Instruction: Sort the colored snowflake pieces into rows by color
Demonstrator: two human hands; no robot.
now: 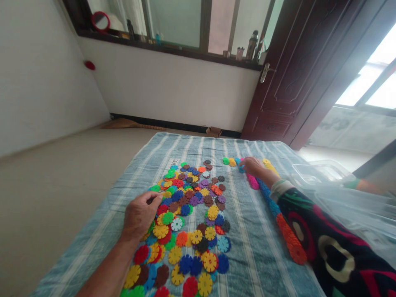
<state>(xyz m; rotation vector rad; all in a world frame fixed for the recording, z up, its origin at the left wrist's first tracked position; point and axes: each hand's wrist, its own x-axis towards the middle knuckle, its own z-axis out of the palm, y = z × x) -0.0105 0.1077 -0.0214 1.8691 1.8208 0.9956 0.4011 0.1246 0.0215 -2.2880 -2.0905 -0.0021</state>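
Many plastic snowflake discs [182, 239] with notched rims, in mixed colours, lie spread and overlapping on the striped cloth. My left hand [141, 213] rests at the left side of this spread. Its thumb and forefinger are pinched beside a yellow disc [167, 194]; whether anything is between them is unclear. Farther off on the right, my right hand [254, 167] has its fingers closed at a blue disc [241, 168]. That disc is by a short row with a green disc [225, 161] and a yellow-orange disc [232, 162]. The fingers partly cover the row's end.
Long rolls of stacked discs, one blue to orange [286, 235], lie along the right, partly under my sleeve. Clear plastic boxes [321, 175] stand beyond that arm. The striped cloth [244, 247] covers the table. Behind are a dark red door [287, 62] and a window ledge.
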